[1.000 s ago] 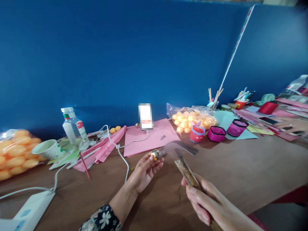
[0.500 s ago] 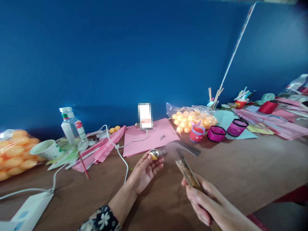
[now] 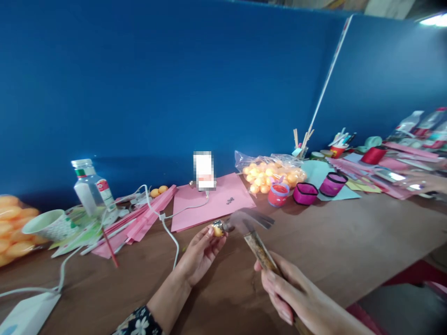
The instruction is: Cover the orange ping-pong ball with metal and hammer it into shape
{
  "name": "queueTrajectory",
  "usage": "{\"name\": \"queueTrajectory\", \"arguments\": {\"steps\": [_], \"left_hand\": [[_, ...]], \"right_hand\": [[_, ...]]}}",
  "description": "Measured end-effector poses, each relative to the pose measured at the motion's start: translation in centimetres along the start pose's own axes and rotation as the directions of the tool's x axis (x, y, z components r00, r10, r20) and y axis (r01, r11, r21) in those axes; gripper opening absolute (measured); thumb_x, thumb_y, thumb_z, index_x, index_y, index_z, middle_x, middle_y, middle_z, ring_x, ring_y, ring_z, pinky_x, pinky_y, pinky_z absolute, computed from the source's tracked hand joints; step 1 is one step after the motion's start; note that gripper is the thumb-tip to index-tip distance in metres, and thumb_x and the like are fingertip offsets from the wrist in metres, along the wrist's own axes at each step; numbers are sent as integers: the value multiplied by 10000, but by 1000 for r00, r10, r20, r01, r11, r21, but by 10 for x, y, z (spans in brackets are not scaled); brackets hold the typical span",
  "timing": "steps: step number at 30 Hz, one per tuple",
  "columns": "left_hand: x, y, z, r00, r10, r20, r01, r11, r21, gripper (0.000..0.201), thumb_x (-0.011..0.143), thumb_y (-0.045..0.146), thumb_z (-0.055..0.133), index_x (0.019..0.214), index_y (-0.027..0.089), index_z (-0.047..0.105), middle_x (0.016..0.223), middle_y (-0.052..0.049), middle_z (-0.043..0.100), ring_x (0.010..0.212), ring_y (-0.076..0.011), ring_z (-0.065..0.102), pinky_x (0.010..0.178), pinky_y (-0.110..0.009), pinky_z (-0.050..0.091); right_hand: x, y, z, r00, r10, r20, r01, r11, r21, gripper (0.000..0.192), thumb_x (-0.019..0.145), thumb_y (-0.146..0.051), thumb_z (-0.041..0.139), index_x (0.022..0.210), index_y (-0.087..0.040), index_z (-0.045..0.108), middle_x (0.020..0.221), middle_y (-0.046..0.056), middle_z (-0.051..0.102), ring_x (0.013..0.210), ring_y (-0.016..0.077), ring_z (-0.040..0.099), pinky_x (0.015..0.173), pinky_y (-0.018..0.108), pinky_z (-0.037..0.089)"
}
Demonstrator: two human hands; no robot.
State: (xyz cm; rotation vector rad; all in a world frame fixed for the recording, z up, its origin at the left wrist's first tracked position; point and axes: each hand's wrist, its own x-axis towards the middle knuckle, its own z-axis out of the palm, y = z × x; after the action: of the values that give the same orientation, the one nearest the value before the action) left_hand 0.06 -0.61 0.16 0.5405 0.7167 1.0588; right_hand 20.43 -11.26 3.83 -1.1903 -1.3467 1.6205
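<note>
1. A small round orange ball with a dark patterned covering (image 3: 218, 228) is pinched between the fingertips of the left hand (image 3: 199, 253), low in the middle of the frame, just above the brown wooden bench (image 3: 349, 242).
2. The left hand is closed on the ball by thumb and fingers, with the palm turned up.
3. The right hand (image 3: 296, 298), at the lower right of the frame, is wrapped shut around the worn wooden handle of a claw hammer (image 3: 253, 230); the metal head is blurred and lies just beside the ball, and it cannot be told whether the two touch.
4. The ball is judged light, thin-walled and easily dented or cracked, and smooth enough to slip. It is best held at its sides, with the fingertips kept clear of the face turned to the hammer head.
5. The hammer is judged head-heavy and stiff; it is gripped well down the handle.
6. Behind the hands a pink paper sheet (image 3: 213, 204) lies flat, crossed by a white cable (image 3: 167, 228).
7. A clear bag of orange balls (image 3: 270, 172) sits right of centre; a clear plastic bottle (image 3: 91, 188) stands at the left.
</note>
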Motion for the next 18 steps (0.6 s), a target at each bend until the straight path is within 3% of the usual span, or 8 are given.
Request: {"name": "queueTrajectory", "arguments": {"steps": [3,7,9,14,16,18], "left_hand": [[1,1,0,1000,9,-30,-8,999,33,149,718,168,636,865,141,636,930,-53,665,893,-161,621,799,-215,494],[2,0,-1,999,-1,-34,3,998,65,150,723,174,632,871,156,640,904,-38,662,872,-154,620,802,-235,503],[2,-2,0,999,-24,-26,26,995,95,154,730,191,626,879,156,640,900,-43,660,858,-152,620,792,-240,509],[-1,-2,3,999,-35,-29,39,988,146,154,733,208,623,876,154,642,880,-45,659,846,-154,619,800,-259,512],[-1,-2,3,999,-29,-45,36,988,153,166,726,204,629,884,155,643,900,-46,657,848,-156,618,795,-260,515],[0,-2,3,998,-28,-58,37,988,153,186,717,202,637,899,162,644,942,-46,652,864,-163,616,795,-264,516]], "right_hand": [[-7,-9,-15,995,-44,-85,20,964,-265,349,913,-454,228,991,-173,420,660,-32,448,433,48,362,485,207,357],[-19,-17,-53,965,-165,-204,-33,695,-719,299,884,-439,333,903,-185,490,653,12,539,566,133,522,564,249,375],[-23,-16,-76,959,-183,-218,-69,594,-802,253,862,-419,392,893,-193,502,670,31,579,633,177,566,574,262,360],[-29,-7,-125,964,-171,-206,-193,88,-977,217,863,-381,411,999,-227,481,713,26,645,643,220,626,505,247,326],[-32,-2,-139,960,-175,-218,-225,-20,-974,226,859,-392,418,998,-226,485,693,25,651,632,229,634,489,244,322],[-34,1,-151,957,-173,-232,-247,-72,-966,229,861,-393,416,989,-218,489,676,27,655,625,232,640,485,242,328]]}}
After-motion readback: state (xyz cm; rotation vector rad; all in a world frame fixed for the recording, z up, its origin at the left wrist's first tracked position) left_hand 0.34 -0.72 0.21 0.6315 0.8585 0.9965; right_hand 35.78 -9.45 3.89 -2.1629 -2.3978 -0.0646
